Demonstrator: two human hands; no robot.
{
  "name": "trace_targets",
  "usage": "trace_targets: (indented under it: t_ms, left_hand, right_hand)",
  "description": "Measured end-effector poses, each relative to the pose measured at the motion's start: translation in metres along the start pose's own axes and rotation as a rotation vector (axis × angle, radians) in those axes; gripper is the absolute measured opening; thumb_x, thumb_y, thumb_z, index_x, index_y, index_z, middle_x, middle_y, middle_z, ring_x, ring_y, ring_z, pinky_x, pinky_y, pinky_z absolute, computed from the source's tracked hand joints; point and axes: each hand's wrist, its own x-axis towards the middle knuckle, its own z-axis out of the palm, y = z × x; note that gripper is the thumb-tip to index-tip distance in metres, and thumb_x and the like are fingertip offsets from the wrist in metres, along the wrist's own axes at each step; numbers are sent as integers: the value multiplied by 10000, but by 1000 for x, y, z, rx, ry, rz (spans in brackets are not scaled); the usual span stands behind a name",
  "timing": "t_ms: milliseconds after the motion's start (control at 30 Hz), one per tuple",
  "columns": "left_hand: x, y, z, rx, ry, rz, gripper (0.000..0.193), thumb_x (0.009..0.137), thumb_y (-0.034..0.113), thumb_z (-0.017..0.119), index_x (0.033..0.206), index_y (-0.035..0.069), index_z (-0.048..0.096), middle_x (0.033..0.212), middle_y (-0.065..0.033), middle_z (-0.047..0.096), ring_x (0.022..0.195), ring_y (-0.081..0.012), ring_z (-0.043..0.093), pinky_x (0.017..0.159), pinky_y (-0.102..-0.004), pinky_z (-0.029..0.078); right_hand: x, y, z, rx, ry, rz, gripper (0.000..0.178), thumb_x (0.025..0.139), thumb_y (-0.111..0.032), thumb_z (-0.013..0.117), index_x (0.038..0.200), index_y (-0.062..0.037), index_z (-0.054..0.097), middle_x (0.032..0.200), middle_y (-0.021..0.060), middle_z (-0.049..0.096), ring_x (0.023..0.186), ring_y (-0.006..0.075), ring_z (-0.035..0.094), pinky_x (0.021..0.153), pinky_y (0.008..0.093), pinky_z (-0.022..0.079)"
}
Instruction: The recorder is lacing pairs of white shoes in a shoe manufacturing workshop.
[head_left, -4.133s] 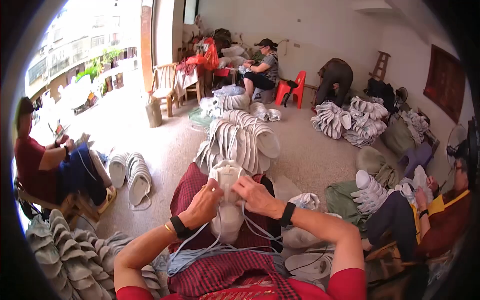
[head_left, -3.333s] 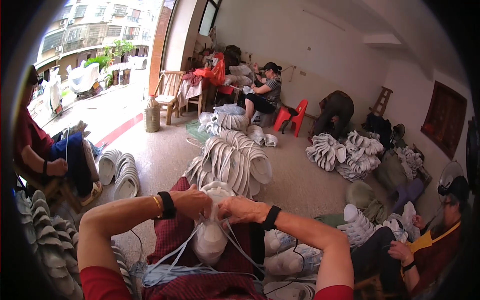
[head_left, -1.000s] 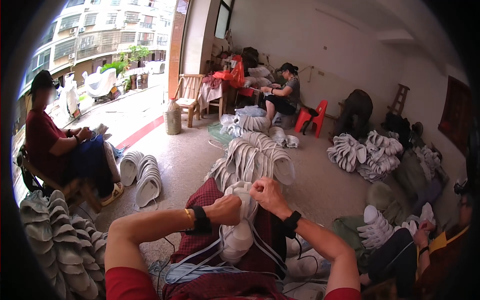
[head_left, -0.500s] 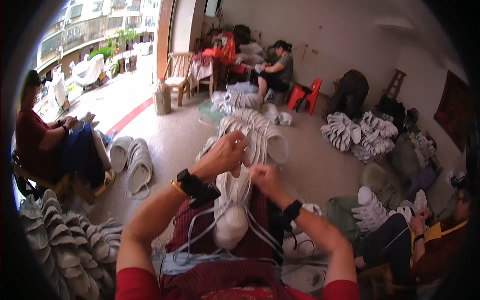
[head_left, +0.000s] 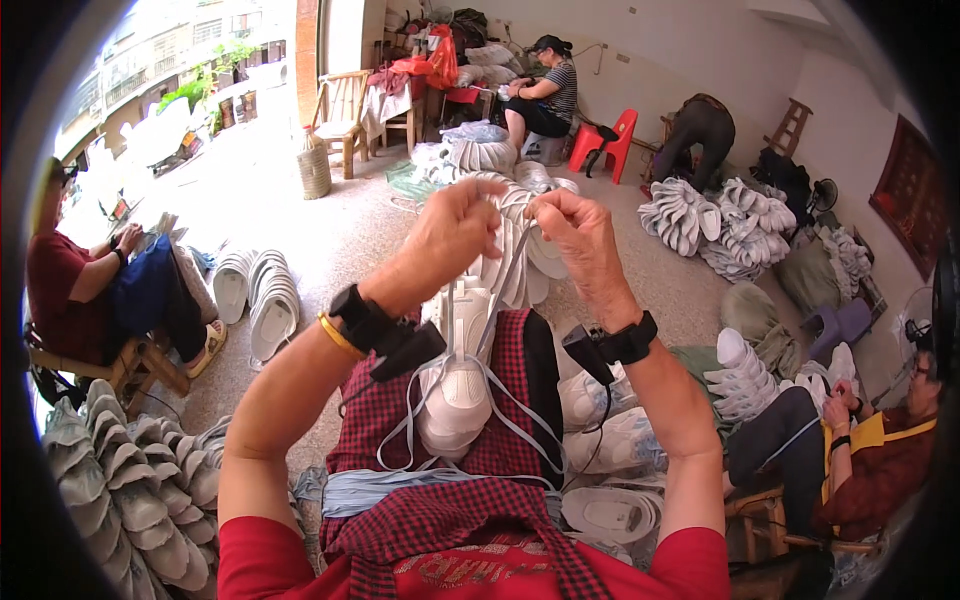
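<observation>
A white sneaker [head_left: 455, 410] lies on my lap, its toe toward me. Grey-blue shoelaces [head_left: 502, 300] run through it, with loose loops hanging at both sides of the toe. My right hand [head_left: 580, 235] is raised above the shoe, finger and thumb pinched on one lace pulled taut upward. Level with it, my left hand [head_left: 452, 228] has curled fingers, and another stretch of lace rises to it from the shoe; its exact grip is partly hidden. A bundle of spare laces [head_left: 400, 492] lies across my checked apron [head_left: 365, 430].
Stacked white shoe uppers [head_left: 140, 490] fill the lower left; more shoes [head_left: 610, 450] sit by my right side. Beyond my knees lies a row of uppers [head_left: 480, 155]. People sit working at left [head_left: 75, 270], right [head_left: 880, 460] and back [head_left: 550, 90], near a red chair [head_left: 605, 145].
Both hands have risen away from the shoe, and the right one now draws a lace up taut. My view has tilted, bringing more of my lap into sight.
</observation>
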Motion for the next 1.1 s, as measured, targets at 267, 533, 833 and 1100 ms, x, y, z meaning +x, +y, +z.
trace_targets:
  t_ms: [267,533,833,1100]
  left_hand:
    - [-23,-18,-1,-325,-282,-233,325,1035,259,556,1085,-30,698,803,-45,660,615,-54,558,626,-242,521]
    - [-23,21,-18,63,-449,-234,334,1052,282,509,986,12,695,725,4,637,530,-46,547,526,-200,504]
    - [22,200,-63,849,-229,387,322,1021,228,510,1211,-9,618,790,-42,616,621,-109,617,571,-222,520]
    - [17,208,-80,999,-23,575,367,1029,269,516,1240,-18,603,774,-42,597,632,-115,596,576,-209,505]
  right_hand:
    - [-11,6,12,-66,83,-59,227,878,-181,672,856,38,727,805,1,651,714,48,538,624,237,440]
    - [-16,7,22,117,-72,103,267,983,-283,616,1031,-36,705,818,17,664,746,56,587,680,243,493]
    - [-96,86,38,-129,-435,197,296,971,-113,474,1210,11,596,988,60,651,922,150,630,866,304,503]
    - [-104,84,39,-90,-417,263,211,907,-17,461,1062,4,603,966,73,656,833,149,639,785,300,527]
